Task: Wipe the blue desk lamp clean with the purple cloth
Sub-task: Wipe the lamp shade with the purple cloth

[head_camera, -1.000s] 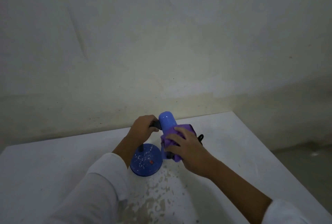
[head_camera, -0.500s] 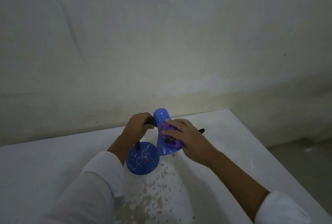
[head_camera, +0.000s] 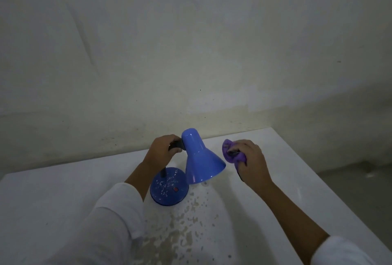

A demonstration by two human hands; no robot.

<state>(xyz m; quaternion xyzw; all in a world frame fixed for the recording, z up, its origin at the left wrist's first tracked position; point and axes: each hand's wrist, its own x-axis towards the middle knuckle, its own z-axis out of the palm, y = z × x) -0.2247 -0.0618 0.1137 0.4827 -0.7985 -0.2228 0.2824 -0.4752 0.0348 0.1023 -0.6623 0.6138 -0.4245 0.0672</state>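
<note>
The blue desk lamp (head_camera: 198,158) stands on the white table (head_camera: 53,196), its cone shade tilted down toward me. Its round blue base (head_camera: 167,190) is flecked with white chips and carries a small red switch. My left hand (head_camera: 162,151) grips the lamp's black neck just behind the shade. The purple cloth (head_camera: 232,152) is bunched up in my right hand (head_camera: 251,162), which holds it a short way to the right of the shade, clear of the lamp.
The table top in front of the lamp has a worn, flaking patch (head_camera: 182,228). A stained pale wall (head_camera: 191,52) rises right behind the table. The table's right edge drops to a grey floor (head_camera: 360,177).
My right hand has lifted the cloth off the shade and moved it out to the right. The whole shade now shows. My left hand stays on the neck.
</note>
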